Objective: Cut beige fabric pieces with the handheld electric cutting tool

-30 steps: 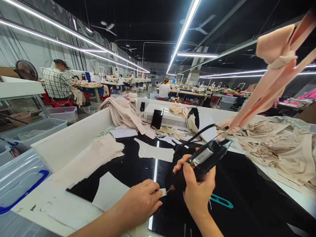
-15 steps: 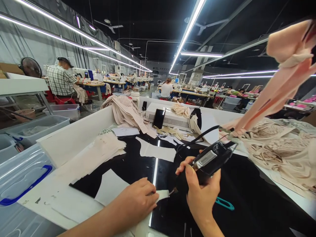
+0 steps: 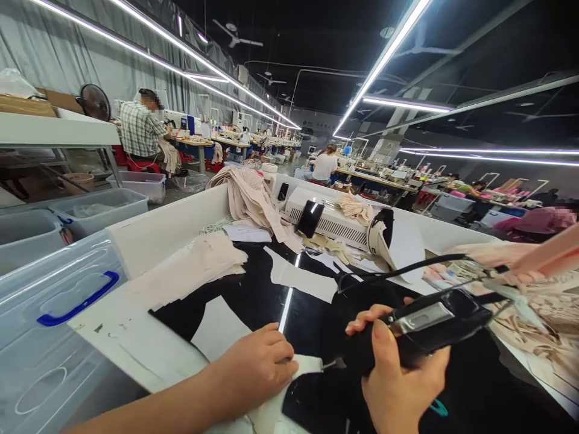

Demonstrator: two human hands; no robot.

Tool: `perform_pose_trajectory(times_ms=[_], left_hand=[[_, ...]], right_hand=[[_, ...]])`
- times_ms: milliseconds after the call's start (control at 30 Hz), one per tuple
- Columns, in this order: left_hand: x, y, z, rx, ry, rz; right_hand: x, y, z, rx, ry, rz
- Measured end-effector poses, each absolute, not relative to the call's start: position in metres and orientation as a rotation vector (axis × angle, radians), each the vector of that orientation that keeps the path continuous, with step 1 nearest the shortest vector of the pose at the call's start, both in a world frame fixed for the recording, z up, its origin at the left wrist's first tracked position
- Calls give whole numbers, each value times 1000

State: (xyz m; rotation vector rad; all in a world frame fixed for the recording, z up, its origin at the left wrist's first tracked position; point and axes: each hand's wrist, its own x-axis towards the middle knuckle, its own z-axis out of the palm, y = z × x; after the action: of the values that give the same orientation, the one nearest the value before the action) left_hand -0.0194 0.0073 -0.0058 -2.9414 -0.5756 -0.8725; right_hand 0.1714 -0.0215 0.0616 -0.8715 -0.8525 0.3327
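My left hand (image 3: 260,364) rests low over the glossy black work surface (image 3: 260,280), fingers curled down on a cream fabric piece (image 3: 310,365). A narrow end of that fabric sticks out to the right of my fingers. In my right hand (image 3: 398,380) is a black corded hand tool (image 3: 423,325) with a shiny metal plate on its side. Its small flat metal tip (image 3: 337,363) sits at the end of the fabric; whether they touch, I cannot tell. A teal object (image 3: 438,408) lies partly hidden beside my right wrist.
White cut pieces (image 3: 303,274) and stacked cream fabric (image 3: 192,268) lie around the surface. Behind stand a phone (image 3: 310,218) and a vented white box (image 3: 332,223). A peach strip (image 3: 549,253) ties up the tool's cable at right. Plastic bins (image 3: 67,301) flank the left.
My view has turned, so the scene sits further right. The tool has tilted flatter in my right hand, and the peach strip hangs lower in view. My left hand keeps its hold.
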Motion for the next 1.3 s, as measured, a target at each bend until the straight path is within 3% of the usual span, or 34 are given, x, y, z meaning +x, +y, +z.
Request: perform_pose_trajectory(times_ms=[1300], left_hand=[[-13, 5, -1, -2885, -595, -690]], right_hand=[[155, -14, 73, -850, -813, 375]])
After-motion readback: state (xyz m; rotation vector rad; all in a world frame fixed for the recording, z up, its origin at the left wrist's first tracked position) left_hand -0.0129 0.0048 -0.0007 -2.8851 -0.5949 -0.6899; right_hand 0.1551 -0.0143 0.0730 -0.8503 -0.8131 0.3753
